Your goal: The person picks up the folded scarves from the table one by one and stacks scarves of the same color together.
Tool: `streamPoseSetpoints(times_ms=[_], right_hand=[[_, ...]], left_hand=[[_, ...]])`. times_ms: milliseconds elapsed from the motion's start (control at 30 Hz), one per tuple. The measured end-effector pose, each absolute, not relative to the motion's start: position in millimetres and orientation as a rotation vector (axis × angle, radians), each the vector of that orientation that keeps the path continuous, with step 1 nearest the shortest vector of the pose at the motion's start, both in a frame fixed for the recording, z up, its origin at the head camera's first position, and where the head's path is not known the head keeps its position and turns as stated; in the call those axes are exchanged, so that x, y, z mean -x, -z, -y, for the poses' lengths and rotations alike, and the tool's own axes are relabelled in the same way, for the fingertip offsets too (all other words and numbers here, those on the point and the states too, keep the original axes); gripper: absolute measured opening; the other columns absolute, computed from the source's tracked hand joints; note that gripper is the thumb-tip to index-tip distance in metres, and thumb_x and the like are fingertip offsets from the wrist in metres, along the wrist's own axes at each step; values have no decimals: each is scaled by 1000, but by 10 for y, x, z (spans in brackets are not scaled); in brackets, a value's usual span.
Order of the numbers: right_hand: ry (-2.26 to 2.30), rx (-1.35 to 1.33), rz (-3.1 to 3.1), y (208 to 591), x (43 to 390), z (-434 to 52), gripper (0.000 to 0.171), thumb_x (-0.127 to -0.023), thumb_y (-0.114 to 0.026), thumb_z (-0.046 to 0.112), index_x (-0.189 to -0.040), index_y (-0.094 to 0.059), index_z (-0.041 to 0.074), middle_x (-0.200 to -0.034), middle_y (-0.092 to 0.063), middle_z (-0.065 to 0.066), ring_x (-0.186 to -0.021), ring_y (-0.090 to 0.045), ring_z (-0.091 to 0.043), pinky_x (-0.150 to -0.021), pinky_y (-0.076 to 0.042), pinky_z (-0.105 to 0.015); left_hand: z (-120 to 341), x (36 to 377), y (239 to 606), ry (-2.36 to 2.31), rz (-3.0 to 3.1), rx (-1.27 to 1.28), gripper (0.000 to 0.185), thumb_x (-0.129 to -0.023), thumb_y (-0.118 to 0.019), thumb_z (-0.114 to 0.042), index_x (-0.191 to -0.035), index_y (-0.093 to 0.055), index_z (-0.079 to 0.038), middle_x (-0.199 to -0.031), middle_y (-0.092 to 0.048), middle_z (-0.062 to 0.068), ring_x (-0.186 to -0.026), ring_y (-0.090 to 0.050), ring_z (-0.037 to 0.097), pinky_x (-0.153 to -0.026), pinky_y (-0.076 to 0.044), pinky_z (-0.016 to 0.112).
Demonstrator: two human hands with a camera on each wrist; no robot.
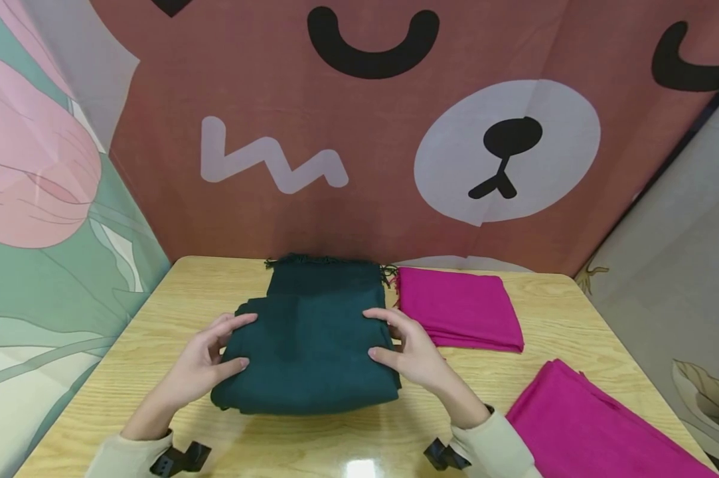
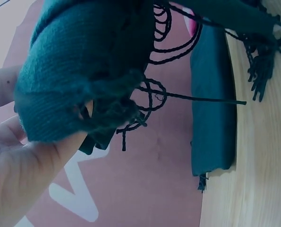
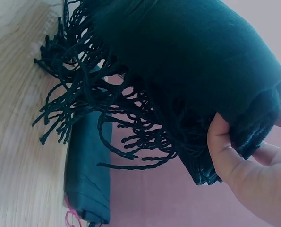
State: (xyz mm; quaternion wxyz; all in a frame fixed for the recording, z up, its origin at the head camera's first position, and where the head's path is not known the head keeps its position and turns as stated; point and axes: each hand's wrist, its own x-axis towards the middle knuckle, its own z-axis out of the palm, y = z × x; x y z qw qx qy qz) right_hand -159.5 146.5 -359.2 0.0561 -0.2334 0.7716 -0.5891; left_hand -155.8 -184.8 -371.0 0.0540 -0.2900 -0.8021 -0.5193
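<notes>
A dark green fringed scarf [image 1: 311,358], folded into a thick bundle, is gripped at its two sides. My left hand [image 1: 204,362] pinches its left edge, thumb and fingers apart around the folds. At the right edge my right hand [image 1: 411,348] does the same. Both wrist views show the bundle raised off the table, with loose twisted fringe [image 3: 131,104] hanging beneath. Behind it on the table lies another folded dark green scarf [image 1: 323,277], partly hidden by the held one; its side shows in the left wrist view and the right wrist view.
A folded magenta scarf [image 1: 461,309] lies to the right of the green ones. Another magenta scarf [image 1: 592,425] is at the front right, by my right sleeve. The wooden table [image 1: 174,299] meets a bear-print curtain [image 1: 263,219] at its back edge.
</notes>
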Motion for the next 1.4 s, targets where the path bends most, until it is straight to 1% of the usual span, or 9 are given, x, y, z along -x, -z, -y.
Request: streamPoseSetpoints(times_ms=[233,367,500,600,733,867,1067,1200,1400], right_hand=[[1808,732,-2326,3620,1574,-1541,48,-83,-62,-2,-128,-46,3,-121,-44,-16,-103,-53,-33,-79,-50,-33],[1803,729,-2331,3644,1572,-1581,48,-83,-62,-1,-128,-46,3,-119,-46,-16,-103,-53,-33,-79,-49,-31],[1795,707,-2341,3655,1559,-1617,48,-83,-63,1,-128,-47,3,-117,-46,-16,-101,-54,-32,-79,-49,-31],[1799,696,-2342,3658,1540,-1639,48,-83,-63,2,-128,-47,2,-115,-47,-17,-99,-54,-32,-78,-49,-31],[1792,699,-2363,3666,1521,-1665,48,-82,-64,1,-127,-47,1,-114,-47,-17,-98,-55,-32,-78,-49,-31],[1809,681,-2341,3667,1500,-1697,47,-83,-63,1,-127,-47,1,-115,-47,-18,-100,-54,-33,-78,-50,-30],[1819,689,-2330,3659,1464,-1743,47,-83,-62,1,-127,-46,-1,-115,-46,-19,-100,-54,-34,-78,-49,-31],[1820,691,-2333,3657,1450,-1774,47,-83,-63,0,-127,-46,-2,-115,-46,-20,-100,-54,-35,-77,-50,-31],[1818,672,-2327,3666,1424,-1823,48,-82,-63,0,-127,-46,-1,-115,-46,-20,-100,-54,-34,-77,-50,-31]], left_hand=[[1788,1596,3726,1534,2478,873,58,-76,-67,7,-130,-48,-2,-105,-47,11,-76,-51,13,-51,-42,23],[1757,1604,3722,1548,2480,885,58,-76,-67,7,-130,-47,-2,-104,-46,12,-75,-51,13,-52,-42,23],[1729,1602,3725,1539,2500,866,58,-75,-68,6,-129,-48,-3,-105,-45,12,-61,-40,12,-45,-35,24],[1708,1607,3736,1532,2512,859,58,-75,-68,5,-129,-49,-4,-105,-45,12,-57,-36,13,-43,-32,24],[1682,1613,3757,1559,2497,898,57,-76,-67,6,-129,-48,-2,-101,-45,11,-67,-46,13,-48,-38,23],[1648,1620,3768,1604,2475,939,57,-77,-66,8,-129,-47,0,-101,-45,12,-76,-52,15,-52,-43,23],[1602,1622,3782,1618,2479,951,57,-77,-66,6,-130,-47,-2,-100,-46,11,-73,-51,14,-47,-39,24],[1569,1630,3794,1645,2480,963,56,-78,-65,6,-131,-47,-3,-109,-45,15,-78,-53,13,-49,-40,23],[1507,1619,3812,1672,2498,946,56,-78,-64,7,-130,-47,-3,-117,-43,20,-84,-54,14,-53,-43,22]])
